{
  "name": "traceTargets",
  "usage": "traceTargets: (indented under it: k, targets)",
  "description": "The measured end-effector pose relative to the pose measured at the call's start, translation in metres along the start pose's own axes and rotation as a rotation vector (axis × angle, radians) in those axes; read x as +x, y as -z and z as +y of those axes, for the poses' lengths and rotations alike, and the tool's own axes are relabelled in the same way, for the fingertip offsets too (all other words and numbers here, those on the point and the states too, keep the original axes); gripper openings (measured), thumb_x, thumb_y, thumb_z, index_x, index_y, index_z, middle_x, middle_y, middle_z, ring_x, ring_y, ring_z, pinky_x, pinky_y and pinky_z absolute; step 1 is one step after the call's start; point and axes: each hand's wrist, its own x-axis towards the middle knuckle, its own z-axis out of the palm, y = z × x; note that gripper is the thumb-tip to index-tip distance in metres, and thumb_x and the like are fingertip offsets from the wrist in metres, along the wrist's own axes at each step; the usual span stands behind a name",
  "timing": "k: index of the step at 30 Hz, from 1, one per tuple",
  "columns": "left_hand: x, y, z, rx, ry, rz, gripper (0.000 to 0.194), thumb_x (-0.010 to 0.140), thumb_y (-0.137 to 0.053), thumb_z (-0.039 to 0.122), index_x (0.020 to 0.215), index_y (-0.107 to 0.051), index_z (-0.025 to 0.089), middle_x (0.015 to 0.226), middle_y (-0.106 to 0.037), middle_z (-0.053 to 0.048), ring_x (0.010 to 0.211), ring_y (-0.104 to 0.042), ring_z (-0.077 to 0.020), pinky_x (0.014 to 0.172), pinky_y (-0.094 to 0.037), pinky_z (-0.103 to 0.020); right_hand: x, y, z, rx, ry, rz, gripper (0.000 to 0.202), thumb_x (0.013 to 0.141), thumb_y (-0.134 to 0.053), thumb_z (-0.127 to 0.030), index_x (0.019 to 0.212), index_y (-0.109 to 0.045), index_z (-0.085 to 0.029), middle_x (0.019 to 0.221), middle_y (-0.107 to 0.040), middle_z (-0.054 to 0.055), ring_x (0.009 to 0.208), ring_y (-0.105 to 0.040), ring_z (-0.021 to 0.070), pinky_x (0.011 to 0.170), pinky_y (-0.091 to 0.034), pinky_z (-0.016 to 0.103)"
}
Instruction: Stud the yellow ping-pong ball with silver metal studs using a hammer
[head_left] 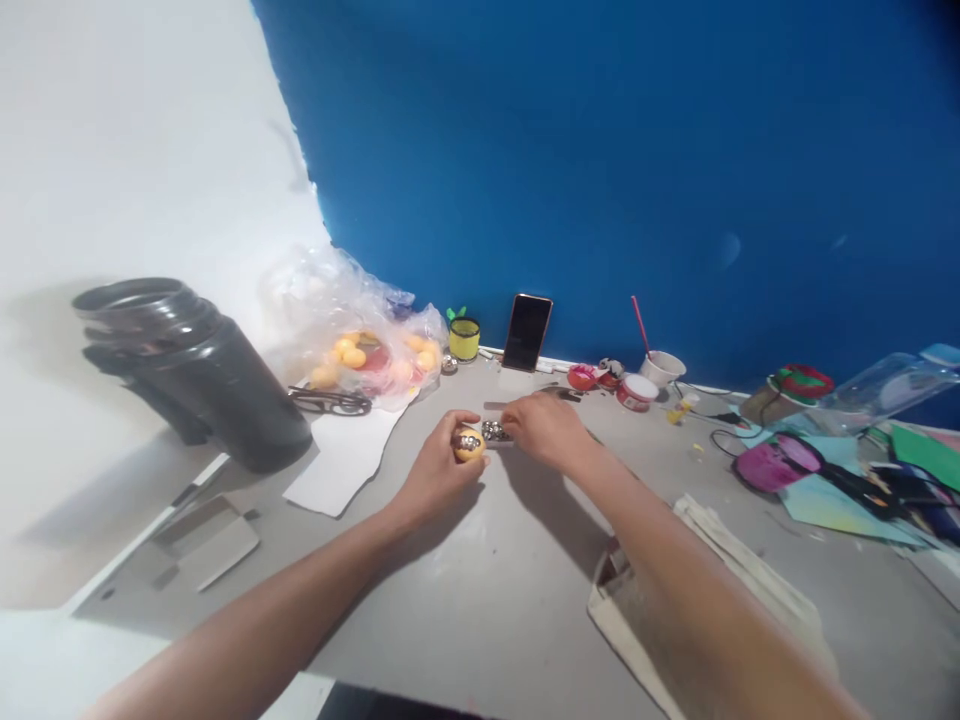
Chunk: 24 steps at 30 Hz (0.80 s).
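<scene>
Near the middle of the grey table (pixel 450 620), my left hand (pixel 441 462) is closed round a small yellow ball (pixel 469 446) with shiny silver pieces on its upper side. Just right of the ball lies a small tray (pixel 495 432) of silvery pieces. My right hand (pixel 544 428) reaches over the tray's right side, its fingers bent together and pointing down at the pieces. Whatever those fingertips hold, if anything, is too small to make out.
A large black bottle (pixel 202 370) stands left, beside white paper (pixel 341 460) and a plastic bag (pixel 360 330) with orange balls. A phone (pixel 527 332) leans against the blue wall. Right are a cup (pixel 663 368), a cloth bag (pixel 750 570) under my forearm, and craft items.
</scene>
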Motion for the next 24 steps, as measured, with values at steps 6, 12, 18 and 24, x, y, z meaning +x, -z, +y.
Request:
traceTargets:
  k: [6, 12, 18, 24]
  targets:
    - [0.0, 0.0, 0.0, 0.034, -0.085, 0.048, 0.041, 0.072, -0.061, 0.016, 0.113, -0.056, 0.021, 0.105, -0.064, -0.002, 0.083, -0.062, -0.0152, 0.073, -0.053, -0.027, 0.019, -0.005, -0.018, -0.117, -0.02, -0.062, 0.023, 0.092, -0.061, -0.023, 0.111, -0.076, -0.024, 0.11, -0.077, 0.013, 0.105, -0.069, 0.0262, 0.082, -0.047, 0.032]
    - [-0.003, 0.0, 0.002, -0.031, -0.026, 0.054, 0.043, 0.073, -0.061, 0.019, 0.116, -0.056, 0.021, 0.11, -0.063, -0.004, 0.083, -0.061, -0.0155, 0.065, -0.054, -0.025, 0.018, -0.022, -0.012, -0.005, -0.026, -0.057, 0.021, 0.089, -0.06, -0.022, 0.099, -0.078, -0.027, 0.107, -0.078, 0.007, 0.1, -0.07, 0.024, 0.075, -0.043, 0.029]
    - [-0.002, 0.001, 0.002, -0.03, -0.033, 0.063, 0.04, 0.076, -0.062, 0.025, 0.117, -0.057, 0.021, 0.113, -0.064, -0.005, 0.086, -0.062, -0.0163, 0.069, -0.056, -0.026, 0.016, -0.022, -0.005, 0.12, -0.042, -0.017, 0.013, 0.088, -0.065, -0.029, 0.092, -0.076, -0.024, 0.098, -0.078, 0.006, 0.093, -0.068, 0.022, 0.07, -0.038, 0.027]
    - [0.001, 0.007, 0.007, -0.016, -0.031, 0.109, 0.035, 0.072, -0.064, 0.024, 0.107, -0.062, 0.019, 0.098, -0.066, -0.003, 0.078, -0.061, -0.0161, 0.067, -0.054, -0.027, 0.02, -0.026, 0.002, 0.351, 0.024, 0.076, 0.014, 0.084, -0.061, -0.017, 0.084, -0.074, -0.019, 0.088, -0.077, 0.004, 0.082, -0.065, 0.0171, 0.071, -0.041, 0.026]
